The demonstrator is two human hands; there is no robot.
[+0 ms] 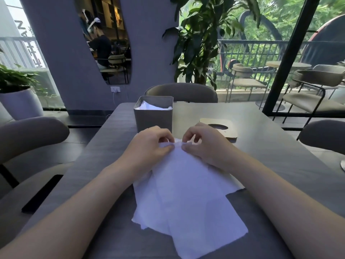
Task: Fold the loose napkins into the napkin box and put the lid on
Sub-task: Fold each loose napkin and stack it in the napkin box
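Both hands meet at the far edge of the loose white paper napkins (186, 193): the left hand (149, 144) and the right hand (203, 144) each have thumb and curled fingers closed in a pinching grip on that edge, knuckles almost touching, with the sheet slightly bunched and lifted between them. From that grip the napkins run back toward the person, their long axis lying near-to-far along the dark grey counter (270, 146), the near corners spread flat and overlapping; more than one sheet seems to lie there, though how many I cannot tell. Just beyond the hands, a little to the left of centre, stands the square grey open-topped napkin box (153, 118), upright, with white napkins already showing inside it. The left hand sits directly in front of the box and is nearer to it. The flat pale wooden lid with an oval slot (222, 128) lies on the counter just beside the box on its right, right behind the right hand. The fold likely comes first, by drawing the pinched edge over the near part, then forward into the box.
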